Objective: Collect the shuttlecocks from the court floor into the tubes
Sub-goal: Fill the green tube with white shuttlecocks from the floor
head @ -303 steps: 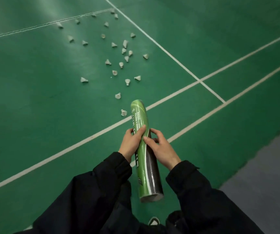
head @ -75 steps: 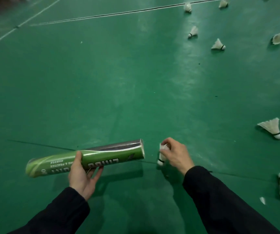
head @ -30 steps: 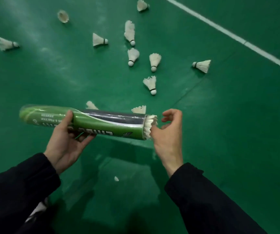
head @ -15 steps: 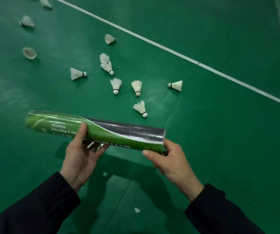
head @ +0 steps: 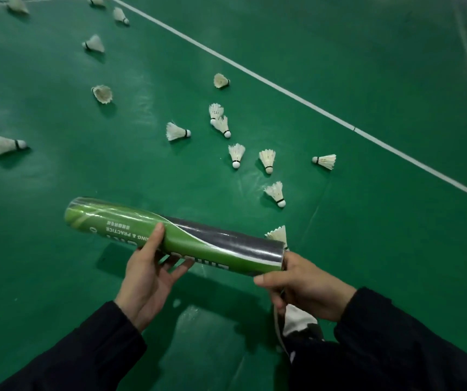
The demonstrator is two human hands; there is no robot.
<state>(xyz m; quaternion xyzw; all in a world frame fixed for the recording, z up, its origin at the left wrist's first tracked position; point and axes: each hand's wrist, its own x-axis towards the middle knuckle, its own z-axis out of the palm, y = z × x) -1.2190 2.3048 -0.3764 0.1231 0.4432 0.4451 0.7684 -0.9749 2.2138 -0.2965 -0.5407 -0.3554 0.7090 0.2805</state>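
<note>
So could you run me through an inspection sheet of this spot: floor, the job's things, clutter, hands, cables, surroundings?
Surface: green court floor with a white line crossing it.
Job's things: green and black shuttlecock tube, held roughly level above the floor; loose shuttlecocks lie scattered, the nearest just beyond the tube, another peeking out behind its right end.
Clutter: a small white scrap on the floor below the tube.
Hands: left hand has a grip on the tube's middle; right hand is at its right end, fingers curled.
Cables: nothing seen.
Surroundings: dark sleeves; a shoe under the right hand.
</note>
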